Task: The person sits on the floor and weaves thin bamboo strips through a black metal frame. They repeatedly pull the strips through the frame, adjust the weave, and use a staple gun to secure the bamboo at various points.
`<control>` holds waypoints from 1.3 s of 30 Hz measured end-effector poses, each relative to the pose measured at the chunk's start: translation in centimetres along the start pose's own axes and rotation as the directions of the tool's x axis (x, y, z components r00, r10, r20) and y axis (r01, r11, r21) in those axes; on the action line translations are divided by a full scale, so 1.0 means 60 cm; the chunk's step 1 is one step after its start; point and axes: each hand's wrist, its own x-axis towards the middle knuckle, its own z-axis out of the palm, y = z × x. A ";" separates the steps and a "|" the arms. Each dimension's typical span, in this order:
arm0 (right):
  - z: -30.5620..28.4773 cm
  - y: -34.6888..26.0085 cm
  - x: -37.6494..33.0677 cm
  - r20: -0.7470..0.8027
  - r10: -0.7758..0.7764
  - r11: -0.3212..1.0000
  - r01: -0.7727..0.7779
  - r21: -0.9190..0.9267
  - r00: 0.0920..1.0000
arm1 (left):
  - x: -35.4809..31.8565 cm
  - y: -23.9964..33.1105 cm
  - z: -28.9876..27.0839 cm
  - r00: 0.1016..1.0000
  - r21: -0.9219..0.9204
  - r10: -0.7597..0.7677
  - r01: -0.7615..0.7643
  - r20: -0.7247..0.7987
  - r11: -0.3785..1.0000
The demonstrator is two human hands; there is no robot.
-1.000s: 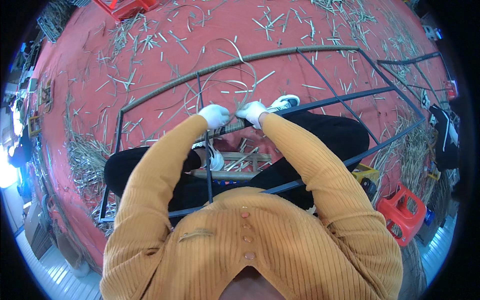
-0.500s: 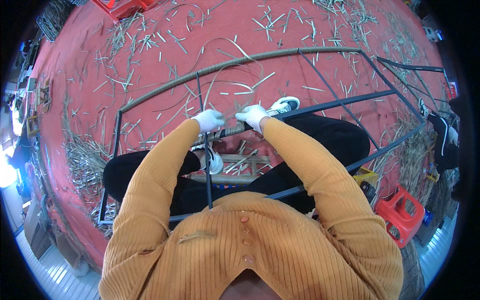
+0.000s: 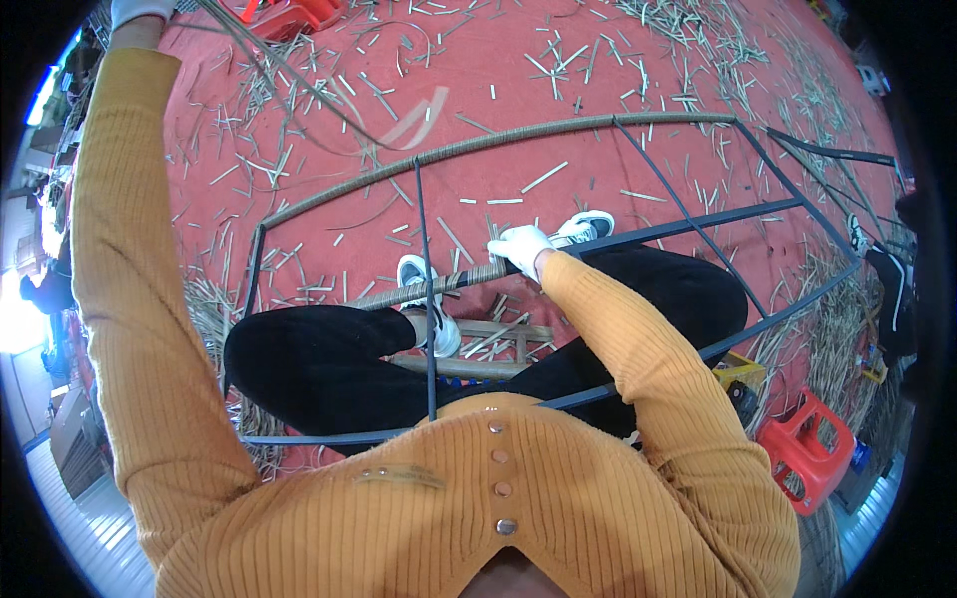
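The right hand [image 3: 520,247], white-gloved, is closed on the frame's [image 3: 698,224] middle bar, right where a tan wrapping ends and dark bar shows. At 10 o'clock from it, the left hand [image 3: 142,12] is cut off by the upper rim; its grip cannot be told. A pale strip [image 3: 433,110] runs from near that hand, slack and thin, to a broader, blurred loop at 11 o'clock. The frame lies across the black-trousered legs [image 3: 309,359]: slim, dark, straight bars, with the bowed far bar [image 3: 508,137] bound in tan winding along its length. The middle bar is wound on the 8 o'clock side, with a dark gap partway, and runs bare toward 2 o'clock. Its near bar meets the mustard sweater [image 3: 469,478] at 6 o'clock, leaving little room there. One shoe [image 3: 583,227] is just beside the right hand at 2 o'clock, the other [image 3: 444,334] at 8. Between the middle and far bars, red floor [image 3: 464,75] shows open, crossed by thin struts; past the far bar, at 12 o'clock, it spreads wide under flat, scattered clippings. The frame's angled end at 3 o'clock comes near another person's leg [image 3: 890,309]. Straw [image 3: 817,324] lies between 3 and 4, and a red stool [image 3: 805,439] at 4 crowds that side.
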 end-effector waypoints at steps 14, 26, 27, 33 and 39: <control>0.024 0.005 -0.012 -0.141 0.059 0.962 -0.018 0.274 0.988 | -0.818 -0.253 0.346 -0.340 0.595 -0.724 -0.415 0.600 0.689; 0.019 -0.018 -0.031 -0.256 -0.146 0.938 0.215 0.270 0.956 | -0.825 -0.255 0.282 -0.241 0.590 -0.713 -0.421 0.659 0.688; 0.017 -0.016 -0.029 -0.204 -0.133 0.878 0.211 0.430 0.970 | -0.830 -0.251 0.301 -0.224 0.560 -0.638 -0.328 0.736 0.761; 0.007 0.001 -0.018 -0.021 -0.080 0.908 0.081 0.411 0.997 | -0.774 -0.203 0.258 -0.071 0.379 -0.442 -0.404 0.894 0.832; 0.014 0.003 -0.008 -0.053 -0.077 0.894 0.092 0.438 0.996 | -0.563 -0.043 -0.043 0.086 0.719 -0.722 0.066 0.686 0.691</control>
